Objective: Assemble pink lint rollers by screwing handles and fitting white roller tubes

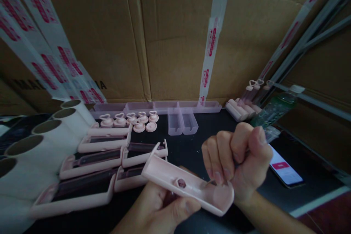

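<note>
My left hand (161, 208) grips a long pink plastic case half (189, 184) from below, its hollow side up. A small round fitting (181, 182) sits in the hollow. My right hand (238, 161) is closed in a fist just above the case's right end, around a thin tool whose tip (210, 181) touches the inside of the case. Most of the tool is hidden by the fingers.
Several pink case halves (95, 161) lie in rows on the black table at left, beside white paper rolls (41, 131). Heart-topped pink knobs (128, 119), clear trays (182, 120), assembled rollers (241, 108), a green bottle (274, 111) and a phone (283, 168) lie behind. Cardboard boxes wall the back.
</note>
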`<state>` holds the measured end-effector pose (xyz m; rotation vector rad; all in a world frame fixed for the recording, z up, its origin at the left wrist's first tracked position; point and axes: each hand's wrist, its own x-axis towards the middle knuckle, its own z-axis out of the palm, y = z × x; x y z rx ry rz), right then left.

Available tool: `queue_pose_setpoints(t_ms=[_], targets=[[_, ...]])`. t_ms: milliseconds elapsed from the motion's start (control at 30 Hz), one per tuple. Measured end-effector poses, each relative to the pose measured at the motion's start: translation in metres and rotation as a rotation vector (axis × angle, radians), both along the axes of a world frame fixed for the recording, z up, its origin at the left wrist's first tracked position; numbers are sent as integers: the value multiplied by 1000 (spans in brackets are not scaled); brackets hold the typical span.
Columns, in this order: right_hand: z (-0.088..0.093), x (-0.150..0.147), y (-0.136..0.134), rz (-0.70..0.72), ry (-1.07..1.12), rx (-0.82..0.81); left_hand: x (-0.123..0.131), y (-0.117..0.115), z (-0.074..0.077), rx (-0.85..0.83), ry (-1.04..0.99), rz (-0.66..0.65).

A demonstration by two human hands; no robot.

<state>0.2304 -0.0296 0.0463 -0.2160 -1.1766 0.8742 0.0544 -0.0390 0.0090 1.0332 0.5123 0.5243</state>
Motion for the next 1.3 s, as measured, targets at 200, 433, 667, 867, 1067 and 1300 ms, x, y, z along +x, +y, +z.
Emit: queue_pose_setpoints(t_ms=[200,433,667,867,1067,1300], targets=[[2,2,-1,-3,-10,16,0,-2,-2,-37,-12,17],[0,-3,-2,-9,52,10,1,-2,-4,-50,-59,30],[-1,-1,0,22,10,0,1,-1,-3,-43,-10,16],[-3,1,2,56,-15,-11,1,-2,-3,-35,2,25],[-3,-9,1,53,159,-69,2,-1,-6,-35,-32,6],[-3,-9,0,73,167,-132,3,0,-4,-32,27,-8]])
